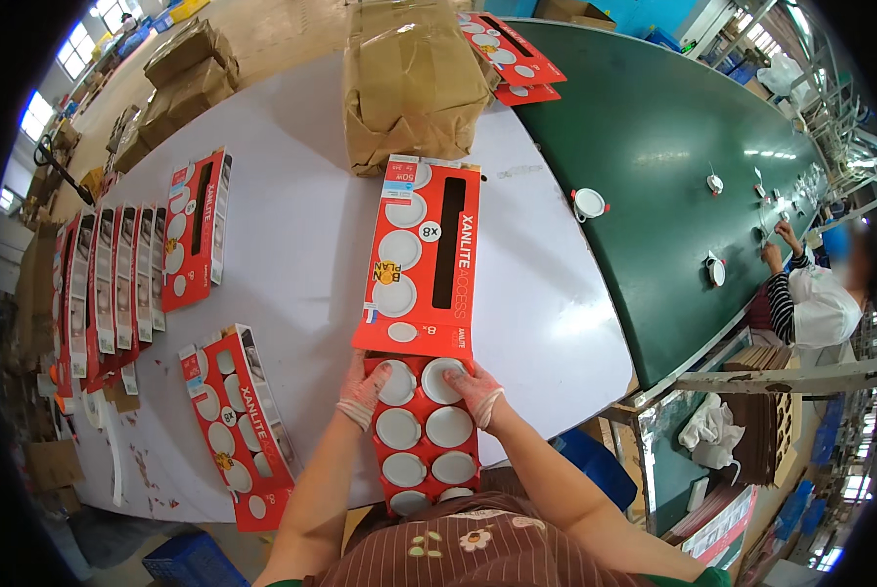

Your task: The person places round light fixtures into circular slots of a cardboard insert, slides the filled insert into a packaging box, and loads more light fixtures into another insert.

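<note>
Both hands grip a red tray point(425, 409) holding several white round lamps in two columns. At its left edge is my left hand point(364, 388), gloved in thin clear plastic, the thumb over a lamp at the far end. My right hand point(477, 393), gloved alike, clasps the right edge with its thumb near the opposite lamp. The tray's far end meets the near end of a flat red box point(423, 264) with a dark slot and printed lamp pictures. Whether the tray's tip is inside the box I cannot tell. The tray's near end reaches my brown striped apron point(438, 548).
Another red box point(239, 426) lies at left, one more point(196, 230) beyond it, beside a row of upright boxes point(115, 289). A brown taped parcel point(414, 83) stands behind. To the right, a green conveyor belt point(644, 196) carries loose lamps point(589, 203); a co-worker point(820, 293) sits beyond.
</note>
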`<move>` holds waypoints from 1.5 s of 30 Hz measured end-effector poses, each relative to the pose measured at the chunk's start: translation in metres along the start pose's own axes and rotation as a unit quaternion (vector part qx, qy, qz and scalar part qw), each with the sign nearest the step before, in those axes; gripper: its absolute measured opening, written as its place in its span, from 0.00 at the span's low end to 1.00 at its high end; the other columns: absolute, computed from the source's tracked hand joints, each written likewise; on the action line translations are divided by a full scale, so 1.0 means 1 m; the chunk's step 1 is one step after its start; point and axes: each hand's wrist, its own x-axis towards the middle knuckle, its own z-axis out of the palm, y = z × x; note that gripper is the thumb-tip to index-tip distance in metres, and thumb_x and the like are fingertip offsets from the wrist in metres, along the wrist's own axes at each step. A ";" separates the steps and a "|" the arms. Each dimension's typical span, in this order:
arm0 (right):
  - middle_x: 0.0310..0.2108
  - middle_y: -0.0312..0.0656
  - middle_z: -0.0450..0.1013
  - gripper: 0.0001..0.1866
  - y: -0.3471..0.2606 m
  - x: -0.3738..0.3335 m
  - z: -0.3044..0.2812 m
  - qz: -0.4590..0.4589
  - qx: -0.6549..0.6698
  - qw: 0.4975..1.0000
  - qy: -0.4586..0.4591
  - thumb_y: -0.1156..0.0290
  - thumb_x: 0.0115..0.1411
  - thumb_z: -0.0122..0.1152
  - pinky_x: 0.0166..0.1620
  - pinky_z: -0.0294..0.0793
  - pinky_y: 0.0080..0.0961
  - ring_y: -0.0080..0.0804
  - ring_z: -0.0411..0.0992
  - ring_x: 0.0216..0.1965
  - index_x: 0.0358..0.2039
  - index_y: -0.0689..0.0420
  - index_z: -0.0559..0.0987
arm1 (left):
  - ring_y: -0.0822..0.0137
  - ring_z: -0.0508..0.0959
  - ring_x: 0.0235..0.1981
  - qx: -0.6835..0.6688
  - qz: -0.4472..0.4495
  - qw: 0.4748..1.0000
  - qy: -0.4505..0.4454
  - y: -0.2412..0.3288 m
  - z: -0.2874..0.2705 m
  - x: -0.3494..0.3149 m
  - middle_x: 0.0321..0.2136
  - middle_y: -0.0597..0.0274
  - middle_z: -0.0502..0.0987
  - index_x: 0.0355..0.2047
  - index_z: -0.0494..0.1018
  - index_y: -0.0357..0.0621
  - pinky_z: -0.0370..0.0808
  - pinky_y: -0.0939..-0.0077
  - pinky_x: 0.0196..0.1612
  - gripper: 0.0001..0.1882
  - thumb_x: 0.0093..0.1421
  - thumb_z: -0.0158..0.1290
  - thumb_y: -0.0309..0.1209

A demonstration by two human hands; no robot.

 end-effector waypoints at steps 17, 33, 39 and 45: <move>0.53 0.43 0.71 0.20 -0.006 0.021 0.023 0.039 -0.125 0.990 -0.051 0.62 0.64 0.53 0.57 0.65 0.26 0.34 0.66 0.55 0.54 0.55 0.71 | 0.66 0.67 0.54 -0.038 0.019 0.999 -0.002 0.004 -0.029 -0.002 0.55 0.58 0.66 0.62 0.58 0.42 0.65 0.72 0.57 0.34 0.57 0.57 0.32; 0.52 0.37 0.69 0.29 0.015 0.024 -0.025 -0.073 0.065 0.990 0.106 0.70 0.63 0.58 0.55 0.66 0.20 0.23 0.68 0.50 0.62 0.56 0.60 | 0.61 0.76 0.43 0.239 -0.053 0.969 0.010 0.030 0.032 0.009 0.41 0.53 0.77 0.46 0.70 0.39 0.71 0.67 0.48 0.25 0.53 0.59 0.43; 0.55 0.38 0.67 0.24 -0.007 0.025 -0.029 -0.062 -0.016 0.995 0.073 0.71 0.65 0.53 0.57 0.65 0.21 0.25 0.65 0.55 0.61 0.54 0.64 | 0.65 0.76 0.37 0.159 -0.043 0.985 0.051 0.031 0.040 0.000 0.36 0.55 0.78 0.44 0.70 0.38 0.73 0.70 0.43 0.23 0.54 0.60 0.40; 0.61 0.38 0.63 0.21 -0.006 0.024 -0.084 -0.258 -0.631 0.732 -0.016 0.67 0.69 0.41 0.63 0.59 0.29 0.38 0.56 0.64 0.61 0.57 0.62 | 0.69 0.76 0.39 0.118 -0.074 0.988 0.073 0.049 0.073 -0.013 0.39 0.57 0.77 0.49 0.68 0.36 0.73 0.73 0.45 0.24 0.55 0.60 0.34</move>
